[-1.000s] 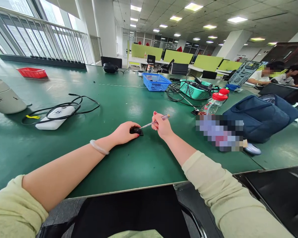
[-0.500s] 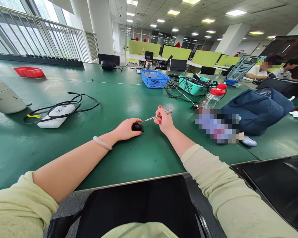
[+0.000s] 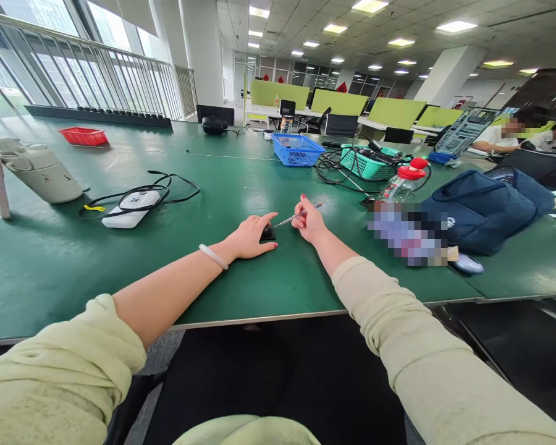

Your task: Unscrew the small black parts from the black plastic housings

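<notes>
Small black part: lies on the green table, near the middle of its near half; too small in this view to identify further.
Left hand: rests on the table against the left side of the part, gripping it between the stretched forefinger above and the thumb below; the other fingers lie relaxed.
Screwdriver: thin metal shaft with a clear handle, slanting down to the left; its tip appears to meet the part, though the contact is hard to make out.
Right hand: just right of the part, fingers closed around the screwdriver's handle.
White box: left of the hands, well apart, with a black cable looped around it.
Beige jug: far left, lying on its side.
Red tray: far left corner.
Blue basket: beyond the hands, at the far side.
Green basket: just right of the blue one, full of black cables.
Bottle: red-capped, tilted, right of the hands.
Blue bag: right, near the bottle.
</notes>
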Demonstrator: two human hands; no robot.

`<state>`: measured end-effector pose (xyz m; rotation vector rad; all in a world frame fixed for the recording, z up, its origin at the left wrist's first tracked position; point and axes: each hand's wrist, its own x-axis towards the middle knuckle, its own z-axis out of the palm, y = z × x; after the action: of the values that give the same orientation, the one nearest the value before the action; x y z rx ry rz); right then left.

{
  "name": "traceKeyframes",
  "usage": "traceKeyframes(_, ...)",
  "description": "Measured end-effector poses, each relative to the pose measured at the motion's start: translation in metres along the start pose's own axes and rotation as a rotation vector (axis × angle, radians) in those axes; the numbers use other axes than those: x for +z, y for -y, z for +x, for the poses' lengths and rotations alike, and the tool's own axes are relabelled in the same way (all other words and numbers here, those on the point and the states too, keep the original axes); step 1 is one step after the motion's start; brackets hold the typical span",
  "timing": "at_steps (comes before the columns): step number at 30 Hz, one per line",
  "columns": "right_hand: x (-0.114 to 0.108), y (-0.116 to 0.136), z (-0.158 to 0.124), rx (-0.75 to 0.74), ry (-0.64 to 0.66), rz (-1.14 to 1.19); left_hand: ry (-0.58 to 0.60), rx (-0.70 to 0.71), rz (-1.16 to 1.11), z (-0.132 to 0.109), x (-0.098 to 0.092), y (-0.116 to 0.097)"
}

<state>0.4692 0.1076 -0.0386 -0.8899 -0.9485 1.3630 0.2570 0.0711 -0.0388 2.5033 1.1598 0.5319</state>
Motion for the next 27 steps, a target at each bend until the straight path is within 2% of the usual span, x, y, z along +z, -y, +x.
traceKeyframes(27, 0.0013, -0.0039, 0.0029, 0.004, 0.018, 0.002, -0.061, -0.021, 0.018, -0.0005, 0.0017, -0.0007)
